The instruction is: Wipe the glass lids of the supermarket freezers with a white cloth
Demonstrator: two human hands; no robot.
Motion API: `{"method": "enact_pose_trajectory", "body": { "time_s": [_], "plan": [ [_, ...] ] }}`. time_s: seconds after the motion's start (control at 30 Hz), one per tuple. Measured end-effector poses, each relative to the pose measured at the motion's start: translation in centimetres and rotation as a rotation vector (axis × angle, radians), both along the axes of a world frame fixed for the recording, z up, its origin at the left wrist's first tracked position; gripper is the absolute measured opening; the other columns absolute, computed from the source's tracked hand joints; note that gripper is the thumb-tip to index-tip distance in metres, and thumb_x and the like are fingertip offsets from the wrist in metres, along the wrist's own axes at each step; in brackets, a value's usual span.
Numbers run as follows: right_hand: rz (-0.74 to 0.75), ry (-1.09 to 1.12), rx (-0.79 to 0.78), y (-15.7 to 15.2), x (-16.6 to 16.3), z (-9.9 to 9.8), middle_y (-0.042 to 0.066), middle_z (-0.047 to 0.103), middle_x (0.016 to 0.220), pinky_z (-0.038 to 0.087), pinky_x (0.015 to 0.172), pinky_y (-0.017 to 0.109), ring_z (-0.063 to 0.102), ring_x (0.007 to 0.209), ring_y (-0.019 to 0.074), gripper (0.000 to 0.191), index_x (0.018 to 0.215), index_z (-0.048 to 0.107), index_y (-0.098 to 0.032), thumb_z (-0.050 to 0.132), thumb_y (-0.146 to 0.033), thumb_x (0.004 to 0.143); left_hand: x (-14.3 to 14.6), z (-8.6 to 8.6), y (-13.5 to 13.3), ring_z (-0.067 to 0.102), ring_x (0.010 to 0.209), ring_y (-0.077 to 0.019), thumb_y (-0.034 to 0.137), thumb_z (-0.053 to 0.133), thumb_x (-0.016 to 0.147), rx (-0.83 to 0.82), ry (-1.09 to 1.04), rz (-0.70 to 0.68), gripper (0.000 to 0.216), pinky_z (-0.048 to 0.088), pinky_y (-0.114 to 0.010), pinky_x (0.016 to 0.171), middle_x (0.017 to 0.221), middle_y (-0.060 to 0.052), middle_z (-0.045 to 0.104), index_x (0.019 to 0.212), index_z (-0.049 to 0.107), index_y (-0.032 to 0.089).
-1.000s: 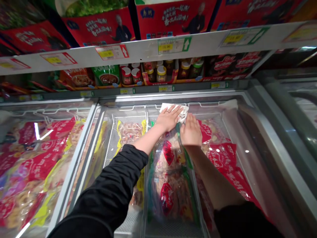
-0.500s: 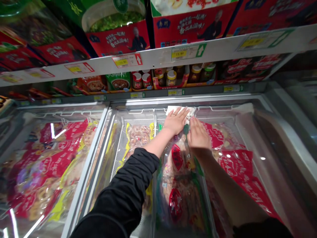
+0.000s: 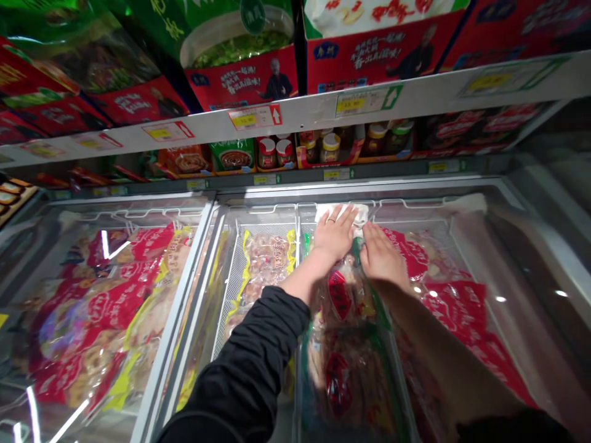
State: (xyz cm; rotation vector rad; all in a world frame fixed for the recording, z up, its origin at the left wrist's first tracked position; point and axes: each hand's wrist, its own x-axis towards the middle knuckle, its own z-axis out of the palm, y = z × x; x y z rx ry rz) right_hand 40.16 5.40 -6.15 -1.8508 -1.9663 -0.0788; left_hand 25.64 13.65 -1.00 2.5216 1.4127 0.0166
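Observation:
A white wiping cloth [image 3: 363,212], perhaps a paper towel, lies on the clear glass lid [image 3: 272,216] of a chest freezer, close to its far edge. My left hand [image 3: 335,236] rests flat over the cloth with its fingers stretched out, and a ring shows on one finger. Beside it, my right hand [image 3: 384,258] is laid flat, its fingertips at the cloth's right lower corner. Both arms reach forward over the glass. Under the lid, bags of frozen food [image 3: 344,295] with red labels sit in a wire basket below my hands.
Red frozen bags [image 3: 455,307] fill the right compartment, and more bags [image 3: 113,301] lie under the left lid. A metal frame bar [image 3: 182,307] divides the lids. Above the far edge hangs a shelf rail [image 3: 318,111] with price tags; jars [image 3: 330,147] stand behind it.
The view has shifted slightly, so the scene sits farther right. Both hands and the cloth have come a little closer to me across the glass.

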Motion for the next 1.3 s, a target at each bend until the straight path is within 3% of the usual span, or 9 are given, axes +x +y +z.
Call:
{"method": "enact_pose_trajectory", "body": {
  "time_s": [0.1,0.2,0.37,0.5,0.7,0.83,0.93,1.07,1.3],
  "plan": [
    [-0.01,-0.016,-0.031,0.0,0.0,0.5,0.016,0.059,0.16,0.046,0.128,0.05,0.052,0.154,0.0299,0.064,0.165,0.046,-0.01,0.041,-0.018,0.102,0.2,0.7,2.9,0.02,0.168,-0.0157,0.034,0.023,0.111,-0.052,0.014,-0.02,0.062,0.019,-0.04,0.138,0.181,0.01,0.024,0.173,0.029,0.031],
    [-0.005,-0.024,-0.053,-0.1,0.1,0.9,0.018,0.06,0.16,0.046,0.128,0.05,0.053,0.153,0.0297,0.061,0.162,0.05,-0.006,0.04,-0.018,0.103,-2.1,1.0,4.5,0.019,0.169,-0.017,0.032,0.023,0.111,-0.059,0.02,0.058,0.063,0.018,-0.042,0.138,0.182,0.008,0.021,0.174,0.026,0.026],
    [-0.015,-0.013,-0.062,-0.1,-0.1,1.1,0.019,0.059,0.16,0.045,0.129,0.049,0.054,0.152,0.0301,0.059,0.158,0.054,-0.004,0.04,-0.018,0.103,-5.8,0.5,0.6,0.018,0.169,-0.02,0.032,0.023,0.112,-0.018,0.025,0.161,0.063,0.018,-0.044,0.138,0.182,0.004,0.022,0.175,0.025,0.025],
    [0.004,-0.034,-0.055,-0.2,-0.2,1.1,0.017,0.061,0.158,0.046,0.128,0.048,0.055,0.151,0.0296,0.056,0.155,0.058,-0.005,0.043,-0.017,0.102,-4.1,0.1,-2.3,0.018,0.169,-0.02,0.035,0.023,0.113,0.013,0.029,0.148,0.062,0.018,-0.043,0.138,0.181,0.006,0.022,0.175,0.026,0.027],
    [0.034,-0.115,-0.093,-0.3,-0.1,1.4,0.017,0.062,0.157,0.049,0.125,0.05,0.057,0.149,0.0313,0.055,0.152,0.061,-0.005,0.043,-0.019,0.102,-3.6,0.9,2.9,0.017,0.169,-0.0167,0.033,0.023,0.113,-0.051,0.031,0.065,0.062,0.017,-0.039,0.138,0.182,0.007,0.02,0.175,0.024,0.026],
    [0.044,-0.086,-0.128,0.3,-3.2,1.8,0.019,0.055,0.164,0.042,0.13,0.05,0.05,0.155,0.0314,0.059,0.158,0.054,-0.002,0.041,-0.02,0.103,-7.9,0.9,4.3,0.018,0.169,-0.0172,0.031,0.024,0.113,-0.037,0.047,0.169,0.062,0.017,-0.042,0.138,0.182,0.006,0.021,0.175,0.025,0.026],
    [0.073,-0.016,-0.176,1.1,-7.2,1.6,0.017,0.05,0.168,0.04,0.131,0.05,0.046,0.158,0.0302,0.06,0.161,0.051,-0.004,0.039,-0.021,0.104,-10.1,0.3,1.6,0.02,0.169,-0.0186,0.031,0.026,0.112,0.015,0.035,0.19,0.062,0.019,-0.042,0.138,0.181,0.004,0.024,0.174,0.027,0.026],
    [0.055,0.065,-0.199,1.8,-10.8,0.8,0.015,0.048,0.169,0.036,0.133,0.05,0.044,0.159,0.0293,0.062,0.165,0.046,-0.007,0.037,-0.021,0.105,-10.0,0.0,-1.3,0.021,0.169,-0.0201,0.032,0.027,0.112,0.03,0.026,0.155,0.062,0.02,-0.041,0.138,0.18,0.003,0.025,0.174,0.03,0.024],
    [-0.023,0.041,-0.118,1.4,-11.4,-0.4,0.016,0.048,0.169,0.033,0.134,0.046,0.043,0.16,0.0268,0.061,0.161,0.049,-0.003,0.035,-0.022,0.105,-9.9,1.2,4.5,0.016,0.169,-0.018,0.032,0.024,0.114,-0.069,0.027,0.093,0.061,0.018,-0.039,0.138,0.182,0.006,0.019,0.175,0.025,0.024]
  ]
}}
